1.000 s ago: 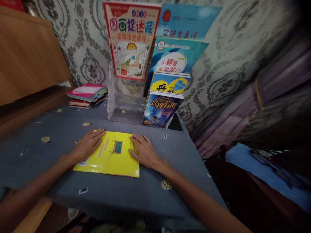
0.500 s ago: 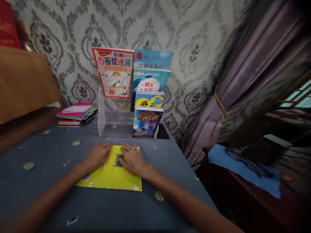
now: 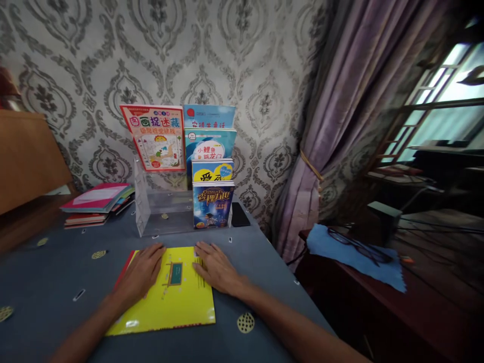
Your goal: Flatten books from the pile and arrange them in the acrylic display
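A yellow book (image 3: 177,307) lies flat on the table with a small chalkboard picture facing up and a red strip along its left edge. My left hand (image 3: 139,272) rests palm down on its left side, fingers stretched towards the far edge. On the right side, my right hand (image 3: 217,269) lies flat with the thumb spread. Neither hand grips anything. Beyond the book stands a clear acrylic book rack (image 3: 166,222). It bears a red picture book (image 3: 159,138) at the left and, stepped at the right, several books, the front one dark blue (image 3: 212,205).
A stack of books and folders (image 3: 96,198) lies at the back left, near a wooden cabinet (image 3: 30,151). A black phone (image 3: 240,215) lies right of the rack. Past the table's right edge, glasses (image 3: 359,246) rest on a blue cloth (image 3: 321,244), by a purple curtain (image 3: 325,101).
My hands have moved farther apart on the yellow book, uncovering the chalkboard picture. The camera has turned slightly, so the rack appears lower and farther left.
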Tool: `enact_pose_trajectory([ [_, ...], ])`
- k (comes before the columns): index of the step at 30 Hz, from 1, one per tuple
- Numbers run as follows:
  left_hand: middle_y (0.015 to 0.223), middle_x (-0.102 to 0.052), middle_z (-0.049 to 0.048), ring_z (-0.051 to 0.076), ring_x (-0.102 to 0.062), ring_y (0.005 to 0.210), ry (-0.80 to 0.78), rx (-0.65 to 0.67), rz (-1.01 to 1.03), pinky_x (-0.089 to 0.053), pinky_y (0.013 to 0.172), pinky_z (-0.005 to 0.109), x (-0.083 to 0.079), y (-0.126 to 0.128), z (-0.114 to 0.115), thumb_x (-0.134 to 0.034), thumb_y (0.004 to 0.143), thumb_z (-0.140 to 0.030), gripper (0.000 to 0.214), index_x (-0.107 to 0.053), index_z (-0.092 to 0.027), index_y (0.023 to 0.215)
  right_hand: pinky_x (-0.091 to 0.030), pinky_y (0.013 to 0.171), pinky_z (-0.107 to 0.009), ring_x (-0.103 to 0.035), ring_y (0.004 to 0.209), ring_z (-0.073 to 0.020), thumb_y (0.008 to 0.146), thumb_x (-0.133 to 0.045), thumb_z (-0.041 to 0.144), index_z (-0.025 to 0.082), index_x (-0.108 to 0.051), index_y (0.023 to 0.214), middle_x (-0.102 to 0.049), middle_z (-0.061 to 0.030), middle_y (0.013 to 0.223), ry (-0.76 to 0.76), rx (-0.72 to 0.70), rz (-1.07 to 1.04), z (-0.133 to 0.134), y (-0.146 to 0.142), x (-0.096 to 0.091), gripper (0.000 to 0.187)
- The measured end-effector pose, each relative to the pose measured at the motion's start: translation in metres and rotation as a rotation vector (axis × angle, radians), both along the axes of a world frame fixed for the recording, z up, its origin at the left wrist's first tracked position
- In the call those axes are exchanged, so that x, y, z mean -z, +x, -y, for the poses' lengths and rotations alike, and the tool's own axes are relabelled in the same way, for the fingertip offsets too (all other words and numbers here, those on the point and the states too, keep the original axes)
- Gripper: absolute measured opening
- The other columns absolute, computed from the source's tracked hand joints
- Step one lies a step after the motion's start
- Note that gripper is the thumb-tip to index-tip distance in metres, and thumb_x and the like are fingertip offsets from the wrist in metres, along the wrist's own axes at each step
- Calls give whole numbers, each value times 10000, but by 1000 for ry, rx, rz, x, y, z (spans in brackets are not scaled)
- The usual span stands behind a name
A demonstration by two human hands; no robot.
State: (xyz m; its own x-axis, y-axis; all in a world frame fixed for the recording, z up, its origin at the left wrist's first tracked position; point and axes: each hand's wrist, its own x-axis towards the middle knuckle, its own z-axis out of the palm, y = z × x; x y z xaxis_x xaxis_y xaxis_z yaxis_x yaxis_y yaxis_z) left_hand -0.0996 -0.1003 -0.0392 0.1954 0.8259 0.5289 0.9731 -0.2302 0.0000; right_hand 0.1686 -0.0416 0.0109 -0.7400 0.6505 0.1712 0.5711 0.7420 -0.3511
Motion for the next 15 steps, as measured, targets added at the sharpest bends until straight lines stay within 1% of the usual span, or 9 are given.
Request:
enact_pose_trajectory([
  [3,1198,-699,122,255,-667,1074,17,10,3,-579,919,421,-5,4,2,-381,1014,-261,361,-701,-198,1169,-297,1229,-446,-468,1431,-246,993,-505,324,161,-572,1410,-549,-138,1504,6,18,-11,0,4,-4,452],
  [6,1120,-704,113,249,-669,998,-60,33,-31,-585,851,407,-14,12,7,-363,1004,-187,366,-701,-202,1144,-305,1221,-454,-477,1419,-253,984,-521,316,164,-589,1389,-562,-133,1492,25,15,-25,0,3,-3,438],
  [9,1157,-711,104,250,-669,1041,-106,83,-60,-570,899,413,-21,22,11,-362,994,-159,384,-696,-227,1169,-313,1212,-454,-482,1413,-259,977,-526,311,161,-600,1373,-567,-142,1484,42,14,-28,0,2,-1,430],
  [12,1222,-700,109,254,-657,1113,-102,141,-66,-547,954,421,-23,35,11,-382,1014,-231,359,-674,-233,1222,-325,1202,-455,-498,1395,-270,975,-528,306,138,-607,1361,-575,-161,1471,56,16,-30,-1,2,0,428],
  [15,1259,-686,123,265,-637,1157,-110,166,-81,-530,978,437,-22,47,8,-416,1020,-300,343,-647,-214,1259,-350,1181,-455,-508,1380,-271,976,-532,300,154,-604,1364,-589,-149,1457,81,15,-39,-2,2,1,421],
])
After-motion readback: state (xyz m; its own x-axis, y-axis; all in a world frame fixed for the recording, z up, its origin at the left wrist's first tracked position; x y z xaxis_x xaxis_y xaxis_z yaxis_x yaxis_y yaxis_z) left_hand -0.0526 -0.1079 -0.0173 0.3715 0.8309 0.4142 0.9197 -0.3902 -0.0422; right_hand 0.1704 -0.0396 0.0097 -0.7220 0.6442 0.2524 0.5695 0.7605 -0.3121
